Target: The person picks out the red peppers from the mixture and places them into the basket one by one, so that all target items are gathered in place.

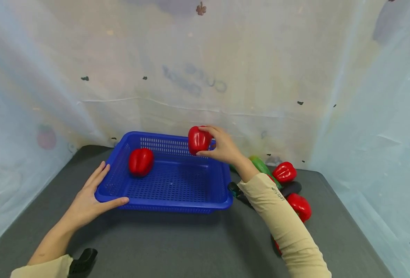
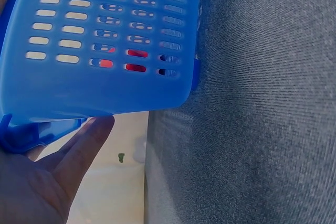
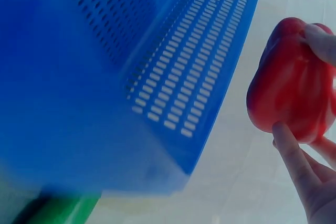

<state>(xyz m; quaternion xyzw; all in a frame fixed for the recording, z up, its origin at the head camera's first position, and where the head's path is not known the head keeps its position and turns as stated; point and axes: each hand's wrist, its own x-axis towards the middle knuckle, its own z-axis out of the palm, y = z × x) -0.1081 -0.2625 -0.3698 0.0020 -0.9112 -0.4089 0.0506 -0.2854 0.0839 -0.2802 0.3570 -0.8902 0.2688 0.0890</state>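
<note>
A blue plastic basket (image 1: 170, 203) with slotted walls stands on the dark table. One red bell pepper (image 1: 141, 162) lies inside it at the left. My right hand (image 1: 222, 146) holds a second red bell pepper (image 1: 198, 139) above the basket's back right corner, thumb and fingers on opposite sides of it, as the right wrist view also shows for this pepper (image 3: 294, 85). At the basket's front left corner, my left hand (image 1: 90, 197) rests with fingers spread and fairly straight. Its thumb lies at the front rim, the other fingers along the left side.
Right of the basket lie more red bell peppers (image 1: 284, 172), a long green vegetable (image 1: 260, 165) and dark eggplant-like vegetables (image 1: 291, 188), partly hidden by my right sleeve (image 1: 284, 216). Pale plastic sheeting (image 1: 253, 69) hangs behind and beside the table (image 1: 177, 247).
</note>
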